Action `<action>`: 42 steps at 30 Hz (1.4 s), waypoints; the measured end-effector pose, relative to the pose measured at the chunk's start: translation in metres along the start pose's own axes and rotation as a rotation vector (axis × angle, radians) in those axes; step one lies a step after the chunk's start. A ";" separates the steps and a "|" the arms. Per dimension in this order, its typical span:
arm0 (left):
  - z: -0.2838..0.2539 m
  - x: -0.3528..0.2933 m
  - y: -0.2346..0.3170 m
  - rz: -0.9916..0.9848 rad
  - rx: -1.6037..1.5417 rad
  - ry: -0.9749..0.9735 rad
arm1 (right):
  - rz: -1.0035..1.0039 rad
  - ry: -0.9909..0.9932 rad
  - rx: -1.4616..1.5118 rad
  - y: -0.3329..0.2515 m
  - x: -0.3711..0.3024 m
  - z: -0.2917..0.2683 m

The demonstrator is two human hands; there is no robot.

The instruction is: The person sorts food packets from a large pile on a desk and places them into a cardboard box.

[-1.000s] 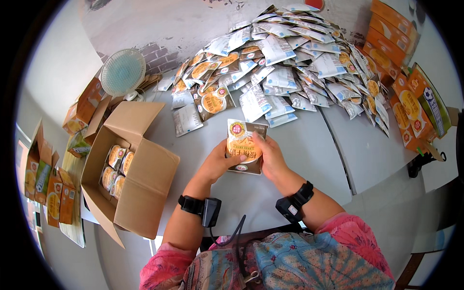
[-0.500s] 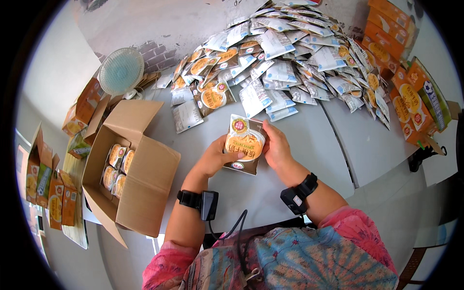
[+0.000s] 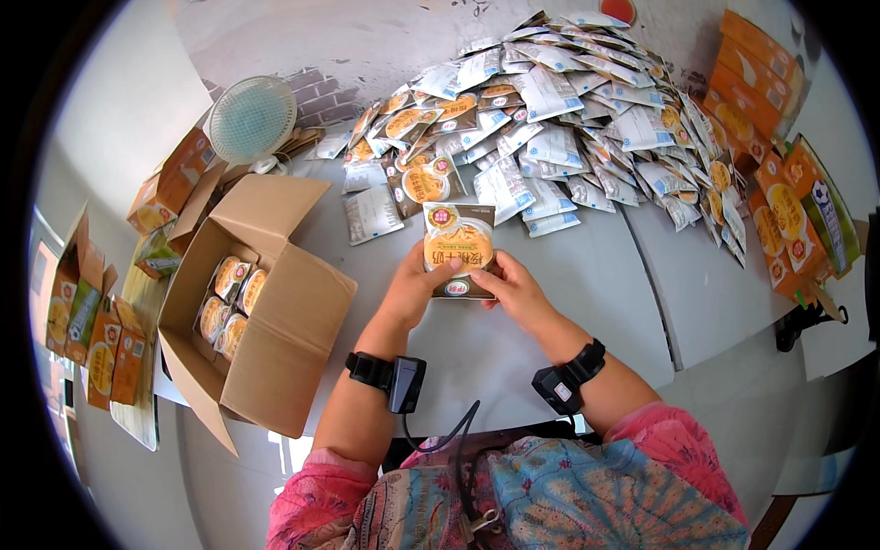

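On the grey table (image 3: 600,275), we see the pile of pouches (image 3: 550,96) at the far side, probably to leave working room. In front of it, one pouch (image 3: 458,240) is gripped between the left hand (image 3: 414,286), at its left edge, and the right hand (image 3: 521,291), at its lower right, we think to keep it steady. Its brown-and-white front has an orange round picture.
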State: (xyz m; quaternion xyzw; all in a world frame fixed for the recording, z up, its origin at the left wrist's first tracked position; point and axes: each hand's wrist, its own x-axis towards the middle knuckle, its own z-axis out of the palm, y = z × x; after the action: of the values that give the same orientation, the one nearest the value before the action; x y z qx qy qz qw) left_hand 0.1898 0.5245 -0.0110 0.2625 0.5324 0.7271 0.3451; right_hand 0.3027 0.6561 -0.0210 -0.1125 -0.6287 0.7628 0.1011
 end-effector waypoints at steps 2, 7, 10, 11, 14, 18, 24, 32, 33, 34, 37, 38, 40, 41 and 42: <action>-0.002 -0.004 0.005 -0.021 -0.013 0.002 | -0.018 0.017 -0.010 -0.002 0.001 0.004; -0.006 -0.003 0.009 0.047 -0.075 -0.120 | -0.081 0.014 -0.024 -0.006 -0.006 0.006; -0.005 -0.008 0.015 -0.121 -0.020 -0.065 | -0.104 0.108 0.017 -0.005 -0.007 0.005; -0.008 -0.005 0.003 -0.017 -0.123 -0.075 | -0.105 0.127 0.046 -0.002 -0.006 0.003; 0.002 -0.006 0.020 -0.008 -0.250 -0.072 | -0.157 0.167 0.240 -0.005 -0.007 0.000; 0.010 -0.009 0.063 0.063 -0.360 -0.018 | -0.174 0.151 0.228 -0.006 -0.005 -0.007; -0.042 -0.038 0.161 0.328 -0.412 0.260 | -0.148 0.127 0.171 -0.009 -0.008 0.005; -0.201 -0.090 0.209 0.183 -0.227 0.774 | -0.149 0.089 0.186 -0.008 -0.011 0.008; -0.222 -0.096 0.206 0.140 -0.248 0.829 | -0.147 0.080 0.183 -0.009 -0.011 0.009; -0.231 -0.099 0.203 0.109 -0.176 0.840 | -0.141 0.090 0.182 -0.008 -0.011 0.008; -0.279 -0.102 0.184 0.053 -0.183 0.978 | -0.131 0.089 0.175 -0.007 -0.008 0.007; -0.290 -0.100 0.180 0.010 -0.191 0.989 | -0.131 0.092 0.166 -0.007 -0.007 0.005; -0.309 -0.097 0.176 -0.077 -0.209 1.016 | -0.128 0.098 0.152 -0.007 -0.007 0.002; -0.317 -0.096 0.174 -0.117 -0.214 1.021 | -0.125 0.101 0.147 -0.007 -0.007 0.003; -0.324 -0.095 0.173 -0.157 -0.218 1.027 | -0.121 0.103 0.143 -0.007 -0.007 0.003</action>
State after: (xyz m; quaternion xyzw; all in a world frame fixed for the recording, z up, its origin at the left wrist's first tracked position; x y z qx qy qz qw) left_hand -0.0324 0.2245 0.0568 -0.2055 0.5723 0.7850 0.1184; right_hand 0.3086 0.6525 -0.0131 -0.1056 -0.5722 0.7915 0.1870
